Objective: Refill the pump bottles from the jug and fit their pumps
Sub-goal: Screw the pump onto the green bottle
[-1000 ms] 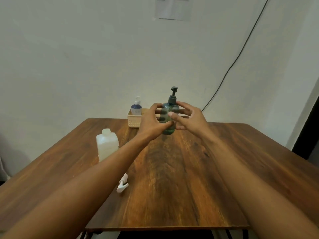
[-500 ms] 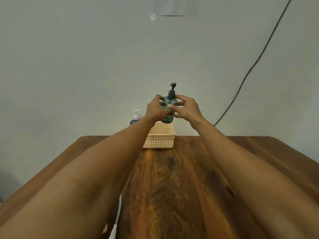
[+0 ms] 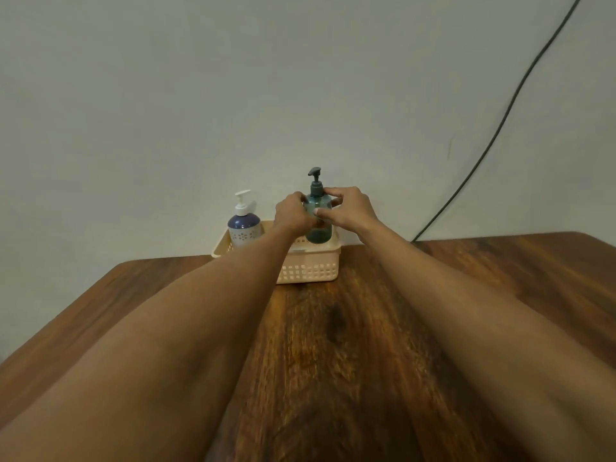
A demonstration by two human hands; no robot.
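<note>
Both arms have stretched farther forward since a second ago, carrying the teal pump bottle from above the middle of the table to the cream plastic basket at the far edge, against the wall. The jug and the loose white pump that lay on the near left of the table a second ago have passed out of view.

That bottle is translucent teal with a dark pump screwed on, its nozzle turned left. It stands upright, its lower part sunk behind the basket's near rim at the right end; whether its base touches the basket floor cannot be told. The left hand is closed around the bottle's left side and the right hand clasps its right side, thumb laid across the front and forefinger up at the shoulder.

At the basket's left end stands a second pump bottle, dark blue above, white with a small flower pattern below, with a white pump on top. The two bottles stand apart.

Much of the basket's near wall is hidden by the left forearm, which is blurred in the foreground like the right one. A black cable runs down the wall and disappears behind the table's far edge.
</note>
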